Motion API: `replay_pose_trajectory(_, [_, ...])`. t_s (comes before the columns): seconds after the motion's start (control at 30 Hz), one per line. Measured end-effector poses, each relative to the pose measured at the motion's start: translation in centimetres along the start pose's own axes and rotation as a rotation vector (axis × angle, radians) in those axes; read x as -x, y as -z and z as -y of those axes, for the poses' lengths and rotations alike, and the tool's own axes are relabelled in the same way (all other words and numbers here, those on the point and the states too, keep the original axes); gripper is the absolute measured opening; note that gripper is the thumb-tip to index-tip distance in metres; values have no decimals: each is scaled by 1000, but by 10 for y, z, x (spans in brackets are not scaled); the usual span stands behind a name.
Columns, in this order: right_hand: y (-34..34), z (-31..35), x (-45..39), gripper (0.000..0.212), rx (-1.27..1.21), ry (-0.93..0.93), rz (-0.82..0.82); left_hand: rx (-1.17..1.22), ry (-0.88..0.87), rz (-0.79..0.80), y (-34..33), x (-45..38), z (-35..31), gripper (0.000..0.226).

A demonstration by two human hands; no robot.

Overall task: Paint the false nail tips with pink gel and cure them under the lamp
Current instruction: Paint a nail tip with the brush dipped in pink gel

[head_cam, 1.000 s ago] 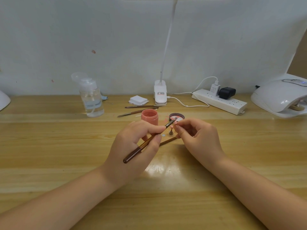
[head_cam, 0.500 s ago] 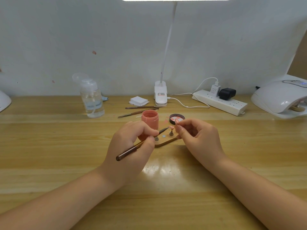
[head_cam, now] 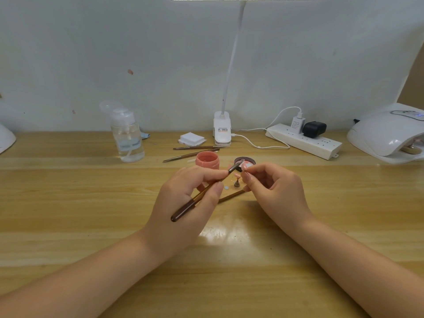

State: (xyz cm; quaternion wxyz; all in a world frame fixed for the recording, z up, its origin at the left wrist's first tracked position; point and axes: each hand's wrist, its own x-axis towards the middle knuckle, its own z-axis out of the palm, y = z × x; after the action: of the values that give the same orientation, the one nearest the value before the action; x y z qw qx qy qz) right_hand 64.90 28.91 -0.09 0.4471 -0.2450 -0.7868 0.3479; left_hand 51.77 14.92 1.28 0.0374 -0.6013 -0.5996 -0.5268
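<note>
the left hand (head_cam: pixel 190 198) holds a dark-handled brush (head_cam: pixel 202 193) in a pen-like grip, thumb and fingers curled round the shaft, its bristle end raised toward the right hand (head_cam: pixel 273 191). the right hand pinches a small pink nail tip (head_cam: pixel 244 166) between thumb and forefinger, just above the desk (head_cam: pixel 68 203); the brush tip sits just beside that nail tip, and whether they touch cannot be told. behind the hands stands a pink gel jar (head_cam: pixel 207 159), with its open lid (head_cam: pixel 245 160) lying near it to the right. below the fingers a small nail stand (head_cam: pixel 237 182) rests on a wooden strip (head_cam: pixel 231 195). farther back lie two spare brushes (head_cam: pixel 195 151), a stack of white pads (head_cam: pixel 192 138), a clear pump bottle (head_cam: pixel 127 136), a clip lamp (head_cam: pixel 222 131) and a power strip (head_cam: pixel 305 142). the white curing lamp (head_cam: pixel 387 134) sits at the far right edge.
</note>
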Motion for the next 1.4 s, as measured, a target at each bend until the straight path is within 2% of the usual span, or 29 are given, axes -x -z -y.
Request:
replay_pose_trajectory(0.23, [1,-2,0,10,23,9,-4,21,67,-11,3,0,2,16])
replay_pose_trajectory(0.43, [0,-2,0,10,19,17,-7,203,179,18,-1,2,-2,16])
replay_pose_trajectory(0.7, [0,-2,0,7,35,14,-10,374,269,-37,-2,1,-3,19])
replay_pose_trajectory(0.8, [0,-3,0,8,44,15,-11,349,271,-3,-2,2,-3,16])
replay_pose_trajectory(0.97, [-1,-4,0,7,48,17,-14,325,245,-56,-3,2,-5,16])
replay_pose_trajectory(1.1, [0,-4,-1,6,48,7,-18,267,250,4,-2,2,-5,15])
replay_pose_trajectory(1.27, [0,-3,-1,6,62,7,-5,307,285,-78,4,-12,-7,15])
replay_pose_trajectory(1.4, [-1,-2,0,5,72,28,14,62,353,-117,23,-41,3,13])
